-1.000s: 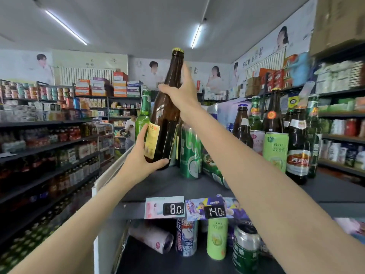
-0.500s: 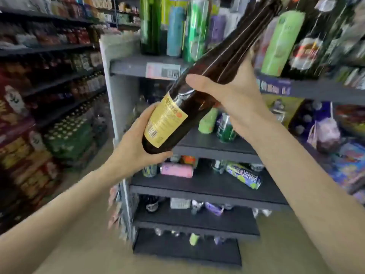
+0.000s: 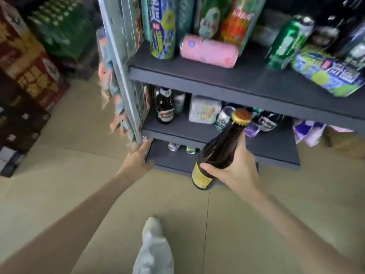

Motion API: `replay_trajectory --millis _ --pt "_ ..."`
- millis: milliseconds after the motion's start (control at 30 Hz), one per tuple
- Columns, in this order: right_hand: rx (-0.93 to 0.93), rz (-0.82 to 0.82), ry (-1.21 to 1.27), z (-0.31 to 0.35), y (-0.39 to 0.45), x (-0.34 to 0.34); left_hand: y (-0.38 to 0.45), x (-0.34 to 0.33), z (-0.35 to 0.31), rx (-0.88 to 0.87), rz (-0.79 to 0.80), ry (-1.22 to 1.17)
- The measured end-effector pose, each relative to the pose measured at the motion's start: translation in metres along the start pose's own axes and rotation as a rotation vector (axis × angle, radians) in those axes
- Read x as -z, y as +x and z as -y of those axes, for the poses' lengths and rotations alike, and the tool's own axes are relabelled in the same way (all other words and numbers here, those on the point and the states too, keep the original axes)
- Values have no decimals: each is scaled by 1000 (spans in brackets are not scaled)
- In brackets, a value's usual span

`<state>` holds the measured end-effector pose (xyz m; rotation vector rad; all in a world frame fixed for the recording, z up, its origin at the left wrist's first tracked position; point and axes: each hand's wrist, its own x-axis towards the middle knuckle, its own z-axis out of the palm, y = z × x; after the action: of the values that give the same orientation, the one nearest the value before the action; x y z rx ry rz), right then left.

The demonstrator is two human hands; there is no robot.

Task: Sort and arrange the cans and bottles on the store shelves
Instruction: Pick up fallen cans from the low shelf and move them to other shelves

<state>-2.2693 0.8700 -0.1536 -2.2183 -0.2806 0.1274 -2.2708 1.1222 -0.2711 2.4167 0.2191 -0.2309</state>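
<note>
Right hand (image 3: 237, 173) is clamped round the brown glass bottle with yellow label (image 3: 219, 151), tilted, low before the dark grey bottom shelf (image 3: 173, 159); left hand (image 3: 139, 157), fingers straight, touches that shelf's corner.

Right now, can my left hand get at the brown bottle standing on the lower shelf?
Probably yes: the left hand is free at the shelf corner, and the standing brown bottle sits near the shelf's open left front with nothing before it.
</note>
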Motion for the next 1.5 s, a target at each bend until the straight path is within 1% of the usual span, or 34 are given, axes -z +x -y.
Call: replay_trajectory --millis 100,200,333,467,533,667,833,967,1033,1100,1167,1233,1300,1367,1433,1500 --pt "-57 93 -42 -80 20 -79 41 -57 55 69 -24 -55" --pt "-56 136 -66 -154 45 -156 72 -108 110 141 -81 -150" --pt "0 181 -83 -231 87 -249 107 -166 182 126 -83 -156" --pt "66 84 -56 -280 138 -316 139 -212 231 152 -109 -368" --pt "114 24 -60 -297 161 -335 153 -232 247 122 -95 -417" --pt "216 -74 -59 -309 193 -356 179 -258 272 68 -113 -440" --pt "207 -81 -64 -304 222 -372 199 -280 281 79 -130 -472" --pt "177 -10 -28 -308 226 -371 215 -301 273 58 -135 -448" --pt "184 57 -9 -310 225 -364 226 -314 266 29 -132 -498" --pt "192 138 -20 -313 227 -359 236 -328 258 21 -188 -576" --pt "155 198 -35 -328 229 -350 245 -339 247 68 -299 -558" --pt "61 219 39 -354 227 -341 253 -342 242 104 -396 -498" --pt "-48 195 74 -383 224 -337 264 -338 244 111 -426 -445" --pt "-78 186 -43 -405 224 -344 275 -328 249 105 -425 -398" --pt "-27 173 -178 -414 229 -355 291 -314 257 97 -402 -398" --pt "14 145 -247 -416 234 -368 307 -302 265 99 -356 -384"
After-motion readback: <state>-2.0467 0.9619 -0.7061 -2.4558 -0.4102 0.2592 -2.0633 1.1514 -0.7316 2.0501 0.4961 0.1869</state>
